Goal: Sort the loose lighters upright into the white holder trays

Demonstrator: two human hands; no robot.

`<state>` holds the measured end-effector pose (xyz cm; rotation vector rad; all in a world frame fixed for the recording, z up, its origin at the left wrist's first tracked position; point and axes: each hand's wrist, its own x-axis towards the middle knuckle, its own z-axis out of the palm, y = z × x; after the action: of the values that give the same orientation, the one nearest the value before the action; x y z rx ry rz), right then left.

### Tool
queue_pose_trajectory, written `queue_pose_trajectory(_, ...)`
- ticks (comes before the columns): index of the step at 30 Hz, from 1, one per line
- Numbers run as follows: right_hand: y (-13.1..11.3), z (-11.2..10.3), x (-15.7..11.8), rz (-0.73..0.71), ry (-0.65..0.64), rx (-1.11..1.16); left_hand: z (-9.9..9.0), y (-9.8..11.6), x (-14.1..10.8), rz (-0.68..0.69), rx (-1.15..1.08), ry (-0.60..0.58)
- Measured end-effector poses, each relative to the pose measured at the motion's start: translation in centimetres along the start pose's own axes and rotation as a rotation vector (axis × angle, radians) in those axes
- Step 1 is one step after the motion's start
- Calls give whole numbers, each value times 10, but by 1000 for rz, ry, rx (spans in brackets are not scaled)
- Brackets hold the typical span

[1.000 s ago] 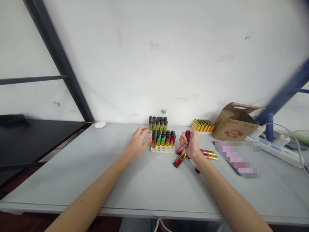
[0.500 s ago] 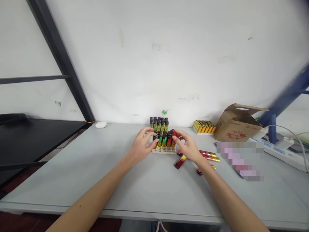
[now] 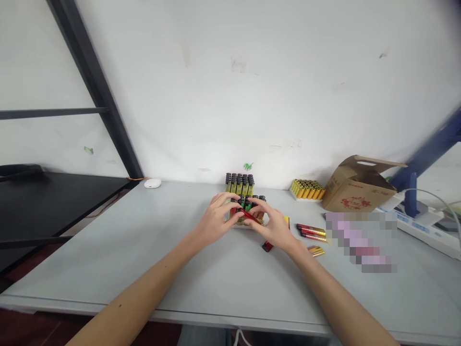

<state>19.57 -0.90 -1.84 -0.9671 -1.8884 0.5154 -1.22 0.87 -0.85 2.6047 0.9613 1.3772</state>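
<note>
A red lighter [image 3: 252, 217] is held slanted over the front tray between my two hands. The fingertips of my left hand [image 3: 215, 218] close on its upper left end. My right hand [image 3: 273, 225] pinches its lower right end. Beneath and behind my fingers, several black-topped lighters [image 3: 248, 203] stand upright in the pale tray [image 3: 242, 226], partly hidden. Further back is a block of yellow-green lighters [image 3: 239, 183] with black tops. Near my right wrist lie loose red-and-gold lighters [image 3: 312, 233] and another red lighter [image 3: 267, 246], partly covered by the hand.
At the back right, a tray of yellow lighter bodies [image 3: 308, 190] stands beside an open cardboard box [image 3: 356, 190]. A power strip [image 3: 421, 228] and a blurred flat object [image 3: 360, 242] lie on the right. A white case [image 3: 152, 183] sits at the back left near the black rack post [image 3: 118, 129].
My right hand has moved a red lighter leftward and tilted it over the front tray. My left fingers have come together on its end. The view has shifted slightly.
</note>
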Motion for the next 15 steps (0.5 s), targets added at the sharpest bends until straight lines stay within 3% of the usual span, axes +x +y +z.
queue_pose_trajectory(7,29,-24,7,119,423,-52,3,-6,-2,13,101,-13)
queue_pose_trajectory(15,47,-41,12,226,517,-164,9,-7,-4,26,163,43)
